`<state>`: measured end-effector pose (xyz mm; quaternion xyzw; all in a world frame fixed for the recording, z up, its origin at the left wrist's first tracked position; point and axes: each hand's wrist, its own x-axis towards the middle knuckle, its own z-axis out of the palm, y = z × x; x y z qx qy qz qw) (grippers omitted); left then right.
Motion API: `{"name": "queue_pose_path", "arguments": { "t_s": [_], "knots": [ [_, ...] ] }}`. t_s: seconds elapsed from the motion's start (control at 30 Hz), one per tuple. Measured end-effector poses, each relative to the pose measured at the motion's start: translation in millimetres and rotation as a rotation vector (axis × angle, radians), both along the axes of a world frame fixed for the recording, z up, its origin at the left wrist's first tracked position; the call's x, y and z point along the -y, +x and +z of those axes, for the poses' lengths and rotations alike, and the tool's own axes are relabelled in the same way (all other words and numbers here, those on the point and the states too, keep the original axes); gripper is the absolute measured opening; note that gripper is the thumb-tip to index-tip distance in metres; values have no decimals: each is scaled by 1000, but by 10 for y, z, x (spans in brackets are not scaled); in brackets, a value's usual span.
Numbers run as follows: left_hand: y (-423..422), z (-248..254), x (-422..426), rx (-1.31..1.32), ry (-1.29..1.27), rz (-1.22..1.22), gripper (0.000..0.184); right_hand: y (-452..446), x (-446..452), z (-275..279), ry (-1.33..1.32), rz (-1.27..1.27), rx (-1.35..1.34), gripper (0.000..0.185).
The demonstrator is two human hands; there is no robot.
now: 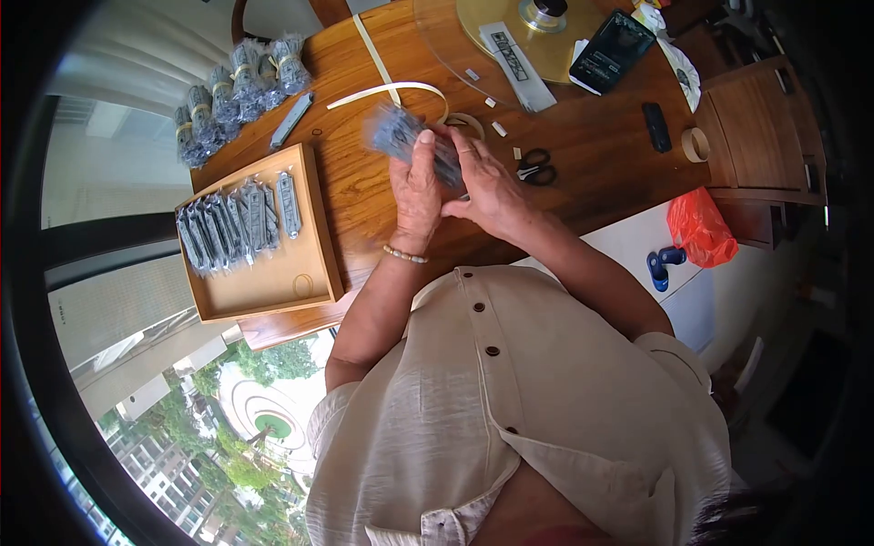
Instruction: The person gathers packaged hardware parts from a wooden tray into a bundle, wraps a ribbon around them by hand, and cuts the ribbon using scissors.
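Note:
Over the table's near edge, both hands hold a blurred bundle of grey strips in clear plastic sleeves (pixel 391 133). My left hand (pixel 419 187), with a beaded bracelet at the wrist, is wrapped round the bundle's left side, thumb on top. From the right, my right hand (pixel 492 187) closes on its other end. A shallow wooden tray (pixel 264 305) to the left contains a row of similar sleeved strips (pixel 228 223) and a loose rubber band (pixel 302 286). Behind the tray lie several banded bundles (pixel 246 77) and one single grey strip (pixel 291 120).
Black scissors (pixel 537 167) and a tape roll (pixel 466 126) lie near my hands on the wooden table (pixel 364 196). Farther back are a phone-like black device (pixel 613 52), a printed plastic sleeve (pixel 517 68) and a round turntable (pixel 482 14). Another tape roll (pixel 696 145) sits right.

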<state>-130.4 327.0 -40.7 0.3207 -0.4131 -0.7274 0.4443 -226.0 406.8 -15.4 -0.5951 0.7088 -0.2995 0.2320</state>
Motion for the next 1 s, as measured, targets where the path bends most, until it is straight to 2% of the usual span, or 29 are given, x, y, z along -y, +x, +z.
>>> {"name": "queue_pose_path", "arguments": {
  "t_s": [0.03,0.13,0.17,0.3,0.4,0.5,0.6,0.73,0.83,0.93,0.97,1.0],
  "knots": [
    [-52,56,-15,-71,53,6,26,-48,18,-56,-104,0,-82,91],
    [-264,-20,-67,-86,61,117,27,-224,76,-49,42,-22,-53,82],
    [-345,-86,-55,-117,73,180,26,-286,115,-125,-93,-1,-77,71],
    [-468,-209,75,-81,-53,192,28,-571,340,-196,-190,120,-213,39],
    [-559,-336,71,-1,-109,314,28,-719,457,-367,-217,209,-201,38],
    [-571,-468,34,107,-170,316,27,-818,491,-532,-304,253,-152,37],
    [-584,-584,-10,233,-237,341,25,-857,515,-681,-269,274,-153,36],
    [-612,-604,-40,398,-493,377,16,-874,506,-744,-239,245,-156,28],
    [-596,-687,-51,494,-603,326,13,-889,503,-744,-146,248,-97,32],
    [-581,-925,-21,593,-708,322,13,-969,514,-739,-227,306,26,40],
    [-552,-1005,-21,629,-676,264,37,-1018,519,-729,-191,343,51,47],
    [-573,-935,-30,620,-669,279,31,-1067,516,-704,-224,357,50,51]
  ]
}}
